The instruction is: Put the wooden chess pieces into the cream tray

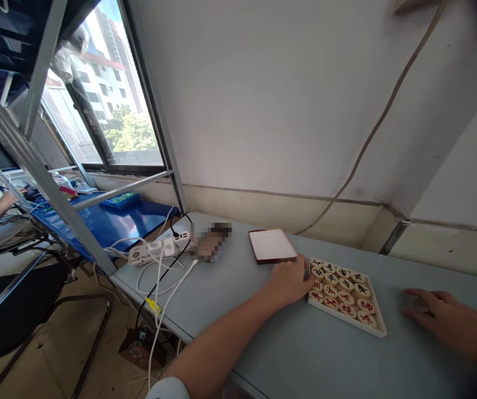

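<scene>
A shallow white box (pixel 381 327) filled with round Chinese chess pieces (pixel 345 284) lies on the grey table. The pieces stand in rows, some with black characters and some with red. At the box's left edge is my left hand (pixel 290 280). Its thumb reaches over the rim while the other fingers bend beside the wall. To the right of the box, apart from it, my right hand (pixel 441 318) hovers low over the table, slightly blurred, with thumb and fingers apart. A small dark mark shows near its palm; I cannot make out what it is.
A dark red box lid (pixel 272 245) with a white inside lies behind my left hand. Farther left, a white power strip (pixel 159 250) trails cables over the grey table (pixel 230 293) edge. A metal bed frame, a blue table (pixel 138 220), a black chair (pixel 26 305) and a seated person are at left.
</scene>
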### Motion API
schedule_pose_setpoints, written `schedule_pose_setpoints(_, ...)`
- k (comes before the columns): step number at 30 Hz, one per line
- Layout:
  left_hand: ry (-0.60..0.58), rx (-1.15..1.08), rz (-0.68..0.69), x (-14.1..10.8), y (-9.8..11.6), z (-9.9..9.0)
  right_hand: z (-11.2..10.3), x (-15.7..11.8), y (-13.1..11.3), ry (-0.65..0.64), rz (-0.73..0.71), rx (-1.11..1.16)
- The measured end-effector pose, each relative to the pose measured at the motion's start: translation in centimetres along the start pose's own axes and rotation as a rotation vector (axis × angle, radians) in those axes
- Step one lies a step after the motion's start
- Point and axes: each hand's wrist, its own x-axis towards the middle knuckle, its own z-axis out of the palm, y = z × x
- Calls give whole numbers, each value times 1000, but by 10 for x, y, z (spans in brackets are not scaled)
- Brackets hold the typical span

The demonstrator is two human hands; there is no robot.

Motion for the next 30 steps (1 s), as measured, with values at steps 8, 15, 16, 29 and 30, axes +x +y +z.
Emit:
schedule_pose_setpoints(8, -97, 36, 60, -1, 0, -7, -22, 2, -28, -226, 33, 234)
schedule_pose_setpoints(15, -122, 62, 82, -1, 0, -7, -41, -19, -101, -131, -320, 340)
schedule_pose_setpoints(16, -115, 70, 82, -1, 0, -7, -40, -24, -113, -132, -391, 339)
schedule_pose_setpoints(29, -122, 114, 102, 0, -1, -4, -21, -46, -148, 114, -496, 50)
schedule_pose_setpoints(30, -119, 110, 100, 0, -1, -4, -22, -46, -147, 91, -494, 43)
